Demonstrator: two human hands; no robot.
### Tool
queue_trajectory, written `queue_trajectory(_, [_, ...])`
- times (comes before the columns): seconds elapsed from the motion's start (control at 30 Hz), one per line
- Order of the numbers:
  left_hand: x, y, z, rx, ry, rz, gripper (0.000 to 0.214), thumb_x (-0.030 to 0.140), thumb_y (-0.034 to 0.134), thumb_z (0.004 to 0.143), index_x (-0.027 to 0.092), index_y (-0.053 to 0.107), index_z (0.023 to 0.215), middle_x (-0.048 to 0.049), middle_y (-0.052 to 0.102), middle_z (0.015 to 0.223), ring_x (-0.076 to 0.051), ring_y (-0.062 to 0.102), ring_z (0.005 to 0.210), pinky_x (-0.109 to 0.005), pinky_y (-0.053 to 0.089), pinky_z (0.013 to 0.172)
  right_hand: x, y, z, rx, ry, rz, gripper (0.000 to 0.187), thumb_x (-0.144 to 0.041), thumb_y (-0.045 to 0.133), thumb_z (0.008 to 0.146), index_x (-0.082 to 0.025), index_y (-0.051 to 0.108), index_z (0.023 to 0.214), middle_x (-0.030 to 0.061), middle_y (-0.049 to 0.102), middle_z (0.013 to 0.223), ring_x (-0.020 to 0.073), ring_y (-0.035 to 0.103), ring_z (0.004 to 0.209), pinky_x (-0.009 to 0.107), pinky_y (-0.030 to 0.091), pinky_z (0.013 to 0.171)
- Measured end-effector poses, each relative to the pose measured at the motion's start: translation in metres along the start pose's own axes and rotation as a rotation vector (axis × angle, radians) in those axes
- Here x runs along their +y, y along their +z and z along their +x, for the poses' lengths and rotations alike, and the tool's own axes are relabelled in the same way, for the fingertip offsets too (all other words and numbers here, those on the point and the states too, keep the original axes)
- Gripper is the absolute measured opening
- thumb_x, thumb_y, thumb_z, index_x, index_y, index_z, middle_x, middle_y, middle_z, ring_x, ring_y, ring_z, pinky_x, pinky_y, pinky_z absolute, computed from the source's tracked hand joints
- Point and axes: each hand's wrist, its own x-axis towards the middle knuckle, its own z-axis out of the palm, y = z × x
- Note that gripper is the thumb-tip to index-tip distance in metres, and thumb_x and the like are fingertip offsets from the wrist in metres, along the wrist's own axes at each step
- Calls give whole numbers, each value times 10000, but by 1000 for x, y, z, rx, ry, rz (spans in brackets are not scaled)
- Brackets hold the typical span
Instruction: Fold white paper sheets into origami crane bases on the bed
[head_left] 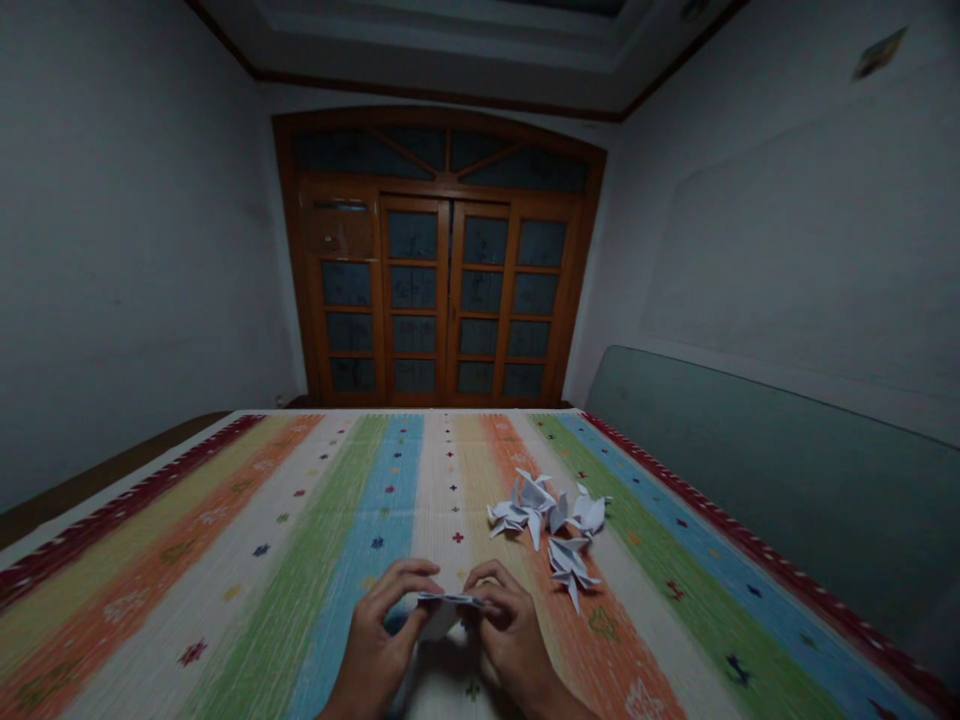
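1. Pinching a thin, flat piece of folded white paper (450, 599) between left hand (373, 622) and right hand (517, 628), fingers closed on opposite ends, palms apart.
2. Held over the multicoloured striped cloth table cover (262, 600), almost edge-on to view; impossible to make out the folds.
3. Showing, just beyond the right hand and further right, a loose cluster of pointed white folded-paper figures (571, 560), partly overlapping.
4. Liable, by judgement, to crease crookedly or tear if tugged unevenly from the two ends.
5. Likely to slip or spring open should either pinch slacken.
6. Possible to crush or scatter the figures with a careless rightward sweep, given such nearness.
7. Too blurred to read: the small rectangular patch (879, 55) high on the pale right wall (795, 220). Offering no legible brand, label or writing anywhere.
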Motion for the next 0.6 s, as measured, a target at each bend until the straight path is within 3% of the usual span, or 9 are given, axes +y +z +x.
queue_trajectory(0.13, [0, 6, -3, -66, -120, -153, 211, 391, 698, 824, 215, 738, 935, -68, 779, 857, -267, 734, 814, -328, 581, 745, 3, 2, 0, -31, 82, 66, 146, -279, 784, 752, -178, 725, 666, 10, 629, 647, 165, 593, 630, 250, 489, 604])
queue_trajectory(0.23, [3, 11, -6, -107, -217, -258, 495, 385, 739, 810, 217, 593, 1252, -67, 785, 919, -261, 745, 835, -344, 580, 796, 6, 2, 0, -20, 178, 149, 311, -460, 832, 737, -176, 726, 806, 24, 664, 710, 188, 620, 637, 276, 523, 583])
queue_trajectory(0.3, [2, 13, -8, -140, -270, -313, 620, 397, 758, 804, 221, 501, 1340, -65, 783, 911, -262, 749, 830, -366, 578, 821, 8, 2, 1, -19, 192, 176, 421, -559, 824, 731, -176, 711, 865, 35, 675, 753, 197, 631, 634, 294, 543, 572])
queue_trajectory(0.47, [-9, 13, -6, -173, -329, -359, 561, 451, 732, 822, 214, 504, 1276, -88, 778, 915, -260, 742, 752, -361, 583, 702, 11, 0, 2, -90, 227, 190, 519, -632, 779, 761, -175, 685, 989, 48, 698, 821, 198, 646, 635, 306, 554, 578])
queue_trajectory(0.6, [-17, 8, -3, -197, -294, -179, 392, 394, 673, 853, 201, 607, 1187, -44, 770, 828, -190, 651, 559, -270, 492, 537, 10, -2, 4, -8, 165, 157, 469, -615, 770, 772, -180, 670, 918, 42, 687, 799, 217, 652, 726, 292, 536, 644])
